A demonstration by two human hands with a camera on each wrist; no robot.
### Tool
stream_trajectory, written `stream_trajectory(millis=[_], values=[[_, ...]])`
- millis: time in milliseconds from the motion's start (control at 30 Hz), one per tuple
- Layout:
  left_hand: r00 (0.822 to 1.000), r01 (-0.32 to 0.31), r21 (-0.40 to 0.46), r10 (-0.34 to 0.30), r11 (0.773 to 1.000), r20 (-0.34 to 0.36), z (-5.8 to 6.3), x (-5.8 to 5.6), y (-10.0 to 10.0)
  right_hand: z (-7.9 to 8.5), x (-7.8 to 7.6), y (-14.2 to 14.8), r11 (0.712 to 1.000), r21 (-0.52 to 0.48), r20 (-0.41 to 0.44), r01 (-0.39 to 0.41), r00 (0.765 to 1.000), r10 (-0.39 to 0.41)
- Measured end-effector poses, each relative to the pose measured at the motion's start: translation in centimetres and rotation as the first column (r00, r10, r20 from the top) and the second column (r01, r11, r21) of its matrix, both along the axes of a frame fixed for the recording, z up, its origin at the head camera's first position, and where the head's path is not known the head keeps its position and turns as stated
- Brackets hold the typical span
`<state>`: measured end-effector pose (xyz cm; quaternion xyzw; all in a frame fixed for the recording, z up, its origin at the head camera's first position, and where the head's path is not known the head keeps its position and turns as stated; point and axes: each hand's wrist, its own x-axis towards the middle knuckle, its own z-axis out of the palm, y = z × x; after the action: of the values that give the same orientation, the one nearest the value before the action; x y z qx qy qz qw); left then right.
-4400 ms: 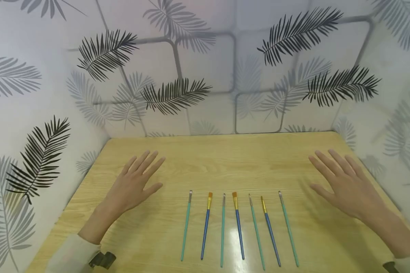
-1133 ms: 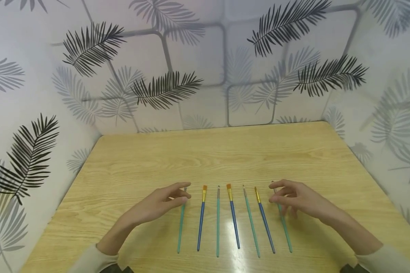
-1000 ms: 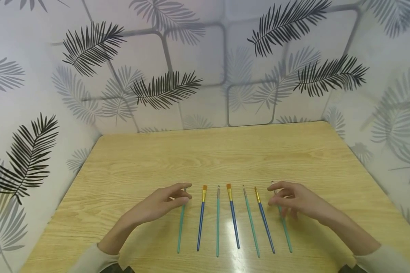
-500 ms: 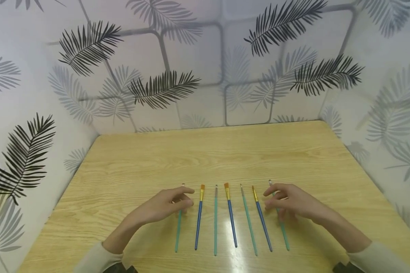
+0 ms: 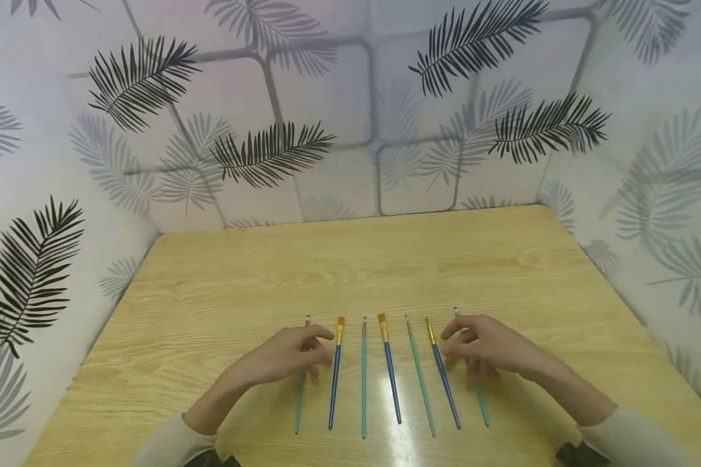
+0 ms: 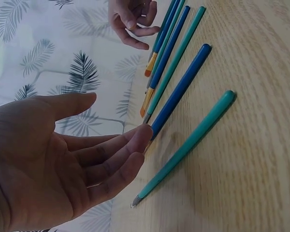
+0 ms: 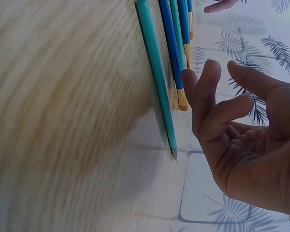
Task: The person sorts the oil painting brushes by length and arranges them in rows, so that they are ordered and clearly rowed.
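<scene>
Several paintbrushes lie side by side on the wooden table, teal handles alternating with blue ones. My left hand [image 5: 286, 355] hovers over the leftmost teal paintbrush [image 5: 300, 405], its fingertips close to the left blue paintbrush [image 5: 335, 383]. Fingers loosely bent, it holds nothing in the left wrist view. My right hand [image 5: 493, 344] hangs over the rightmost teal paintbrush [image 5: 483, 408], hiding its middle. Its fingertips come near the right blue paintbrush [image 5: 446, 383]; the right wrist view shows them curled loosely around nothing. Between the hands lie a teal paintbrush [image 5: 364, 383], a blue paintbrush [image 5: 392, 379] and another teal paintbrush [image 5: 422, 383].
The light wooden table [image 5: 350, 266] extends behind the brushes to a wall [image 5: 339, 175] covered in leaf-patterned paper. Patterned walls also border the table at left and right. A bright glare spot falls on the wood below the middle brushes.
Earlier both hands lay spread at the table's sides; they came inward over the outer brushes. During the last second they drew slightly closer together. The view shifted a little; the brushes keep their arrangement.
</scene>
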<state>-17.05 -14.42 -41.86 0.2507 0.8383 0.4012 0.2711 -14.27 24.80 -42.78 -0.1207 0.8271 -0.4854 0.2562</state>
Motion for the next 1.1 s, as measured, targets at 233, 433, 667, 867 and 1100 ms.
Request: stream_trajectory(millis=[233, 433, 667, 867, 1100], values=[[1.0, -0.028, -0.023, 0.028, 0.999, 0.007, -0.2, 0.2, -0.7, -0.4, 0.1, -1.0, 0.998, 0.026, 0.013, -0.052, 0.999, 0.051], [0.999, -0.032, -0.032, 0.033, 0.999, 0.026, -0.6, 0.1, -0.4, -0.7, 0.2, -1.7, 0.997, 0.054, 0.014, -0.052, 0.999, 0.051], [0.999, -0.009, -0.039, 0.01, 0.999, 0.032, -1.0, 0.2, 0.3, -0.7, 0.5, -1.8, 0.997, 0.064, 0.023, -0.051, 0.999, 0.049], [0.999, -0.034, -0.082, 0.032, 0.996, -0.03, -0.6, -0.2, 1.6, -0.5, 0.1, -1.8, 0.995, 0.087, 0.005, -0.038, 0.999, 0.038], [0.989, -0.075, -0.192, 0.049, 0.979, -0.138, -0.6, -0.6, 3.1, -0.3, -0.3, -1.9, 0.994, 0.106, -0.014, -0.032, 0.999, 0.033]])
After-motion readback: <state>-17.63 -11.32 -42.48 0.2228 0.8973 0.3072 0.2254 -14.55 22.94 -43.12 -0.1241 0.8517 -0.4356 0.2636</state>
